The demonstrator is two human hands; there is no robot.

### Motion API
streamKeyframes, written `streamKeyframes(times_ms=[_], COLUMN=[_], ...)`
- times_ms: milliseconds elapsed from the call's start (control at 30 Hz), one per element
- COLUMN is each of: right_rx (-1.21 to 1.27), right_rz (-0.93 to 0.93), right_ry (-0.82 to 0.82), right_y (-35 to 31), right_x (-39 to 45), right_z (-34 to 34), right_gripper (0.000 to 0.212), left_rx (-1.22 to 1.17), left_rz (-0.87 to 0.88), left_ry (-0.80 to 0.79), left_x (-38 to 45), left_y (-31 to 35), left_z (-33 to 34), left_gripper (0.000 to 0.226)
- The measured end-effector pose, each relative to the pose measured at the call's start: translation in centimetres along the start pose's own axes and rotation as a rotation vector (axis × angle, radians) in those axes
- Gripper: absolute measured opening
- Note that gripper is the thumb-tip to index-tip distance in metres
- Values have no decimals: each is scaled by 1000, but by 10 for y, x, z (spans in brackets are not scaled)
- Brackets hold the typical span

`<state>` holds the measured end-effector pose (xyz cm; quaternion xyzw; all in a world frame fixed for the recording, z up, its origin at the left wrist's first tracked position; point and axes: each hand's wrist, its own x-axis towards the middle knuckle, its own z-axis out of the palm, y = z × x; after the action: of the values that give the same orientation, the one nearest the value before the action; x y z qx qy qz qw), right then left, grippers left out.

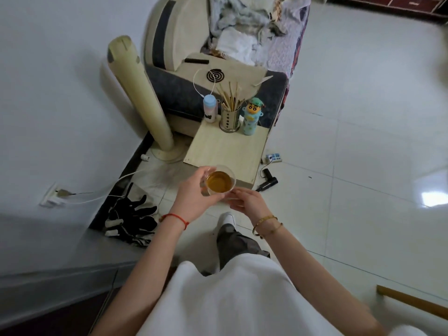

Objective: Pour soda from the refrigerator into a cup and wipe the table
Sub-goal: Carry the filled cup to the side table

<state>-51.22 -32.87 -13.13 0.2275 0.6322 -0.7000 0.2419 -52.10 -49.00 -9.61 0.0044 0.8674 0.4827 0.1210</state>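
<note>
Cup (219, 181) of amber soda, centre frame, gripped by left hand (194, 192), steadied by right hand (247, 200), above table (225, 146) edge. Pouring apparently done; next: set down gently, then wipe.

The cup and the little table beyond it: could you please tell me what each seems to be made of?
The cup looks like clear glass or plastic: the amber drink shows through its wall. The table seems pale wood or laminate with a matte finish and faint grain lines.
</note>
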Motion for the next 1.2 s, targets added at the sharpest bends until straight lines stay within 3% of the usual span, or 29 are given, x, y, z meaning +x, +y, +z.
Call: streamKeyframes(times_ms=[700, 933, 1200], right_rx=[118, 154, 17], right_rz=[128, 179, 192], right_ry=[165, 258, 315], right_y=[-95, -87, -37], right_x=[203, 273, 358], right_z=[-14, -19, -39], right_gripper=[19, 21, 25], left_rx=[-54, -86, -135], left_rz=[24, 3, -73], left_ry=[-116, -186, -221], left_x=[243, 312, 371], left_y=[-23, -55, -124], left_z=[8, 28, 83], left_gripper=[64, 61, 61])
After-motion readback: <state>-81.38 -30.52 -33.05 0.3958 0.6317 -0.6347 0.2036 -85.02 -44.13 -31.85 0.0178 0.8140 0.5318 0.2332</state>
